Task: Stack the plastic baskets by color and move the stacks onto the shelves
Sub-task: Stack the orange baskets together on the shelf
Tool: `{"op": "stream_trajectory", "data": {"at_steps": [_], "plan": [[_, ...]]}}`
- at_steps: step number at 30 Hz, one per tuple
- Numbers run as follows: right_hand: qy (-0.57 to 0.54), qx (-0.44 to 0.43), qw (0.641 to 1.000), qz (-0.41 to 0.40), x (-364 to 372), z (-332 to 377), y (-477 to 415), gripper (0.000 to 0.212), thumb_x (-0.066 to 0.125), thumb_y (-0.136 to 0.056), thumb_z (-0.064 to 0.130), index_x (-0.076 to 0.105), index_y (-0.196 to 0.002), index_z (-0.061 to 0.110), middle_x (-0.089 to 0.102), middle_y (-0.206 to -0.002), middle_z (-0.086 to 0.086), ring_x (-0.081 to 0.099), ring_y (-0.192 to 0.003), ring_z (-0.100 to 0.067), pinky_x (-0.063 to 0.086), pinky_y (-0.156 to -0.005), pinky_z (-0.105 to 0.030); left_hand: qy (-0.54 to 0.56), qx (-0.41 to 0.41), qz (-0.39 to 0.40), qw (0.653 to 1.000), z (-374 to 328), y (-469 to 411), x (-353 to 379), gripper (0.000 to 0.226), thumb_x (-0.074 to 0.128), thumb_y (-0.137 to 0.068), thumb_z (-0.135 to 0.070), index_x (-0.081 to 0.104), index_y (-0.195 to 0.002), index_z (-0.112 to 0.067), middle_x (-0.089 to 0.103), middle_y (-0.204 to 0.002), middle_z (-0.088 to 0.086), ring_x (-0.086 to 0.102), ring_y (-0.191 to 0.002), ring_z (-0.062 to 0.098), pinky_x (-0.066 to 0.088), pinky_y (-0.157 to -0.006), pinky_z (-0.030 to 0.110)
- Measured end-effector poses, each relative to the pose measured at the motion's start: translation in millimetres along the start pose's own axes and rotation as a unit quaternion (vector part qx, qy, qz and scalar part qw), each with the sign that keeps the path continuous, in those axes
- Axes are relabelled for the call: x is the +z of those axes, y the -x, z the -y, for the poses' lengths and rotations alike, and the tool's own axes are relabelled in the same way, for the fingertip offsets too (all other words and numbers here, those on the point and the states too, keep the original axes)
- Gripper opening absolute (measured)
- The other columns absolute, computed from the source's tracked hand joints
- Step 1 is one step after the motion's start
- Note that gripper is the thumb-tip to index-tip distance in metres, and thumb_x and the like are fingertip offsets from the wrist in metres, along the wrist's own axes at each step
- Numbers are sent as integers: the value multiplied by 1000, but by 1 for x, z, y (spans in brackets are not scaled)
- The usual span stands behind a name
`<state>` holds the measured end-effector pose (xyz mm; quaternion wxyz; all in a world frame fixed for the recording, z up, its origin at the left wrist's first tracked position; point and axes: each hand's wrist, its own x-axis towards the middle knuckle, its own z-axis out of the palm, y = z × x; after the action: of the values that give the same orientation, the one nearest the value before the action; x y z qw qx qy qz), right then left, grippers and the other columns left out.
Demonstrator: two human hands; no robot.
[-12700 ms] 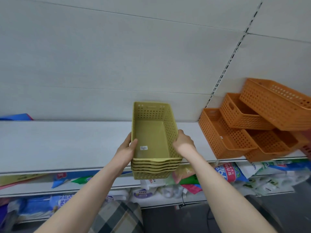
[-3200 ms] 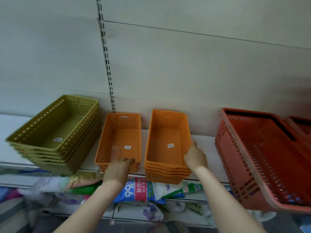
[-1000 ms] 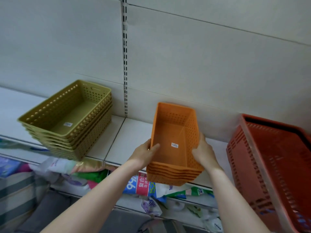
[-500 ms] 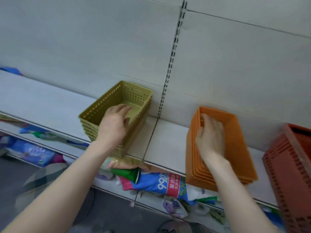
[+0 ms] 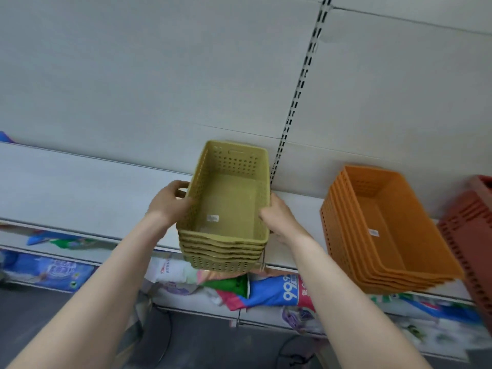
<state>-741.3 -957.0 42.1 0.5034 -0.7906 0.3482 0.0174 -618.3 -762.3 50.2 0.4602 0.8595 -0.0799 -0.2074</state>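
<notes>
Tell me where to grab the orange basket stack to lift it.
Take the orange basket stack by its two long walls, one hand each, from the shelf front. Clamp the lowest basket: they are only nested, so upper ones could lift away.

Pale grey wall panels (image 5: 159, 75), black slotted upright rail (image 5: 298, 94) running up the wall, blue packet marked 99 (image 5: 277, 291), green packet (image 5: 231, 284) just beside it, blue printed bag (image 5: 56, 271) at far left, dark floor (image 5: 199, 342), red slatted shopping basket (image 5: 471, 235) at right edge, cut off.

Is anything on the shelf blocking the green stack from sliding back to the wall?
Nothing visible does. Left hand and right hand grip the green stack at the front edge of the shelf; the orange stack sits apart to its right.
</notes>
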Motion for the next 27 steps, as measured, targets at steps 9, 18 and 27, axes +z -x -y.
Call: {"op": "stream_trajectory", "data": {"at_steps": [9, 18, 27], "plan": [[148, 24, 973, -174, -83, -58, 45, 38, 54, -90, 1, 60, -125, 17, 69, -117, -9, 65, -107, -30, 45, -82, -28, 94, 83, 190, 974, -26, 32, 99, 53, 48, -78, -4, 63, -121, -31, 69, -114, -6, 66, -101, 23, 58, -85, 45], [288, -3, 881, -376, -117, -103, 71, 43, 51, -96, 26, 52, -138, 13, 64, -127, -15, 54, -119, -37, 44, -99, -42, 19, 108, 116, 987, -54, 21, 131, 50, 42, -80, -13, 61, -123, -32, 67, -118, 2, 60, -103, 32, 51, -94, 49], [419, 87, 857, -285, -135, -136, 71, 37, 32, -103, 46, 62, -108, 24, 74, -87, -6, 68, -85, -26, 37, -90, -38, -32, 134, 115, 984, -67, 6, 152, 52, 41, -80, -16, 56, -127, -34, 67, -118, 5, 61, -101, 35, 53, -89, 53]]}}
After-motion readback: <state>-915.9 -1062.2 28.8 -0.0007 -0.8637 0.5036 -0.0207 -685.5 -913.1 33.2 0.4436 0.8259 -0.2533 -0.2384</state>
